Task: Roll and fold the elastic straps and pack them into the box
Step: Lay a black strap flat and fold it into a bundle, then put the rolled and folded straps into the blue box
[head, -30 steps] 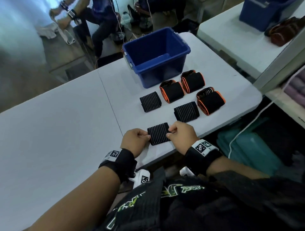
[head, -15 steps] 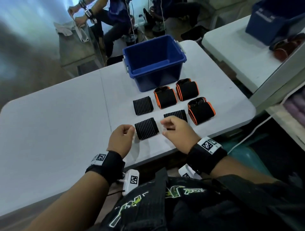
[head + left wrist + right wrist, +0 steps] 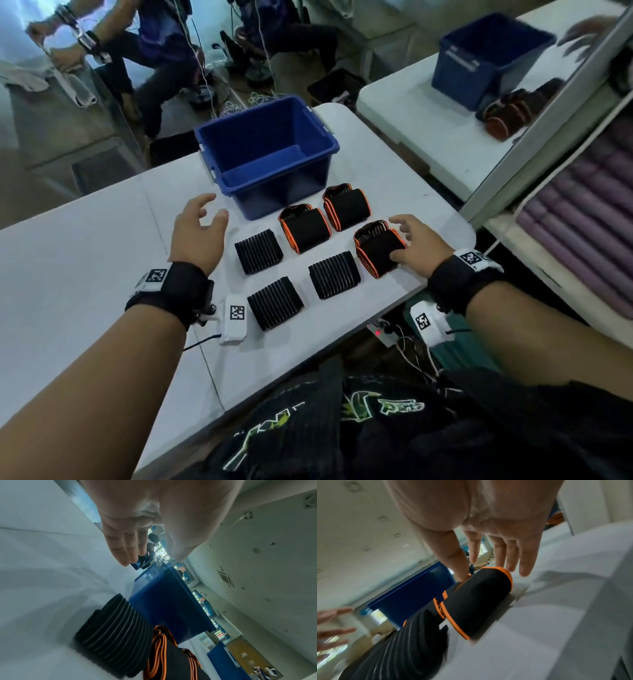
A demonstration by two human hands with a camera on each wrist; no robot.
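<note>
While the right hand [image 3: 416,248] reaches over the orange-edged strap roll [image 3: 378,247] at about 3 o'clock of the layout — thumb touching its near side, the other fingers spread straight past its far edge, nothing yet gripped — the left hand [image 3: 198,231] hovers at 10 o'clock, fingers loosely spread and holding nothing. Two more orange-edged rolls [image 3: 305,228] [image 3: 346,205] lie toward 12 o'clock just before the blue box [image 3: 267,154], and three ribbed black folded straps [image 3: 258,251] [image 3: 334,274] [image 3: 275,303] lie on the white table [image 3: 85,257] — the nearest at 6 o'clock.

Head above, wrists beneath palms
</note>
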